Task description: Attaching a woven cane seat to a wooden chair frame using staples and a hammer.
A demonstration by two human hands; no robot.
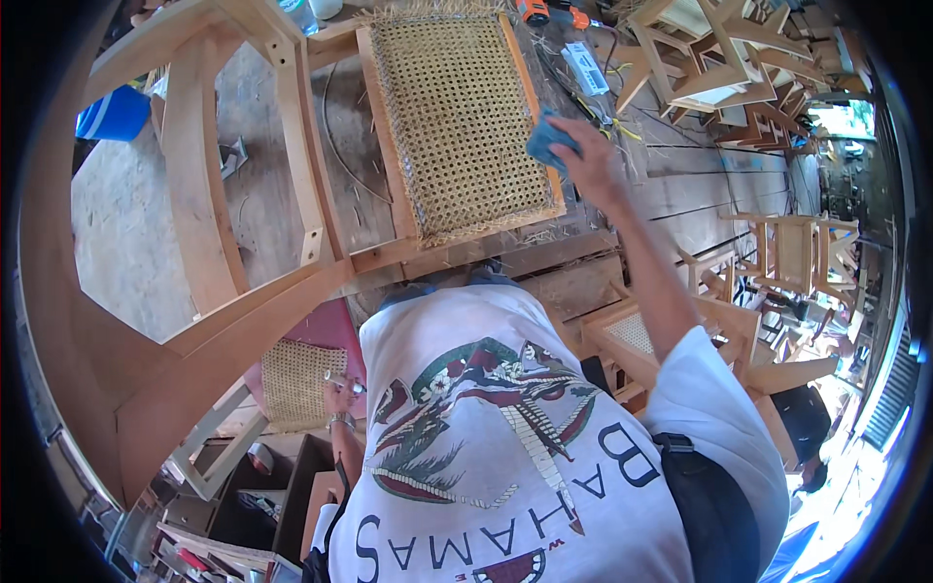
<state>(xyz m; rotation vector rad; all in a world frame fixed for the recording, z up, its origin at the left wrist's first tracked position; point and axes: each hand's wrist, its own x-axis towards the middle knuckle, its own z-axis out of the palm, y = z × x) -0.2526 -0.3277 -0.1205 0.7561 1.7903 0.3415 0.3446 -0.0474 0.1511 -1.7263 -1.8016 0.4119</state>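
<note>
My right hand (590, 160) is closed on a crumpled blue cloth (552, 139). The cloth meets the right wooden edge of a woven cane panel (457, 117), which lies across the bench ahead of me. Loose, frayed cane ends stick out along the panel's top and bottom edges. Low on the left, beside my body, my left hand (340, 394) is closed around a small metallic-looking thing (336, 377), too small to name. Next to that hand, a loose piece of cane webbing (296, 384) lies over a pink-red surface (335, 335).
A large wooden chair frame (204, 175) fills the left, with a blue bucket (115, 115) beyond it. An orange power tool (535, 12) and a white-and-blue package (585, 68) lie past the panel. Wooden chair frames (700, 58) pile up at far right; a dark box (258, 496) stands lower left.
</note>
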